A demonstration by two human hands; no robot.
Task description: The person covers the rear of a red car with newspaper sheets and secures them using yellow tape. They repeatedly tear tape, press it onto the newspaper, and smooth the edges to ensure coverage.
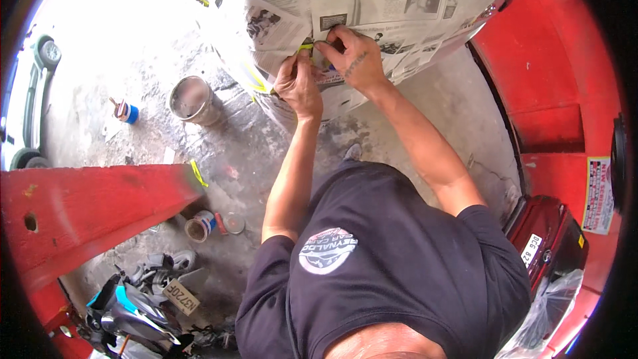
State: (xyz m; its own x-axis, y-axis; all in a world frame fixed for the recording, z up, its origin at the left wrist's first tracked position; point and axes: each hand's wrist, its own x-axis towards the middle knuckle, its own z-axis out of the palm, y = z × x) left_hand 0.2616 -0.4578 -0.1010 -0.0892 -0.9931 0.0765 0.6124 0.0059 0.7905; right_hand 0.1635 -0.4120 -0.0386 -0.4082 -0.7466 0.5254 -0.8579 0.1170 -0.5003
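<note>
The floor (154,123) is gray, with dark stains and pale patches. A red wall (558,46) stands on the right, with a colorful sign (599,193) on it. A thick red beam (100,216) is on the left. Bright white light (119,0) fills the top left, near a parked car (38,96).

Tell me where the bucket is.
In the head view, the bucket stands on the concrete floor to the left of the person's left hand, right of the small blue can.
</note>
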